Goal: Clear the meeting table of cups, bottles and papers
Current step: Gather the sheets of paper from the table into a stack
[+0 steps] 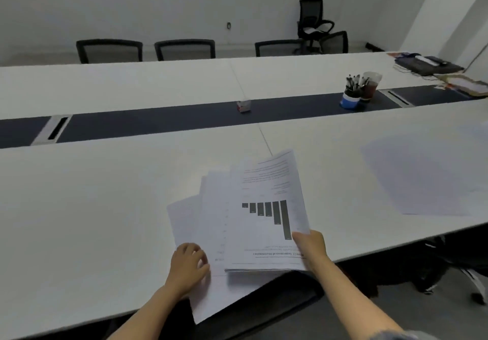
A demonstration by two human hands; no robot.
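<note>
A fanned stack of white printed papers (253,207) lies at the near edge of the long white meeting table (105,207), its top sheet showing a dark bar chart. My right hand (310,244) grips the stack's near right corner, thumb on top, lifting that edge slightly. My left hand (188,263) has curled fingers on the lower left sheets, which hang over the table edge. More blank sheets (422,173) lie flat to the right. A clear plastic cup (371,85) with dark liquid stands on the dark centre strip.
A blue-and-white pen holder (351,97) stands beside the cup. A small red-and-white box (243,106) sits mid-strip. Dark devices and papers (433,66) crowd the far right end. Black chairs (184,49) line the far side; a chair (264,302) is under the near edge.
</note>
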